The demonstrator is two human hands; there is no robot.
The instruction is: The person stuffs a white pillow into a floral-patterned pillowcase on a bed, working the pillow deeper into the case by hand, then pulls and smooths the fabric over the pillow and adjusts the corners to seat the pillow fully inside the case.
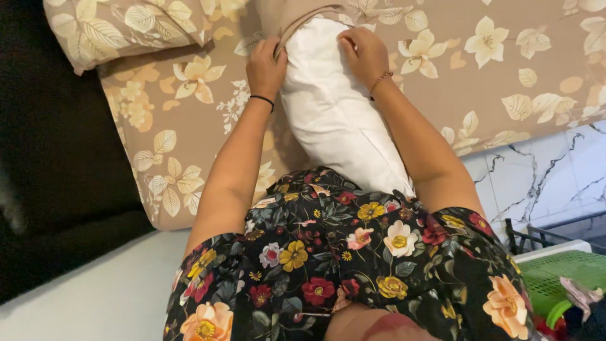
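A long white pillow [334,113] lies on the bed, its near end against my body. Its far end goes into a beige floral cover [297,14]. My left hand [266,66] grips the cover's edge at the pillow's left side; a black band is on that wrist. My right hand [364,53] holds the cover's edge at the pillow's right side and wears a thin bracelet. Both hands are closed on the fabric.
The bed has a beige sheet with leaf and flower print [505,76]. A matching pillow [120,28] lies at the upper left. A dark surface [57,158] is at the left. White marbled floor tiles [543,177] and a green basket [562,275] are at the right.
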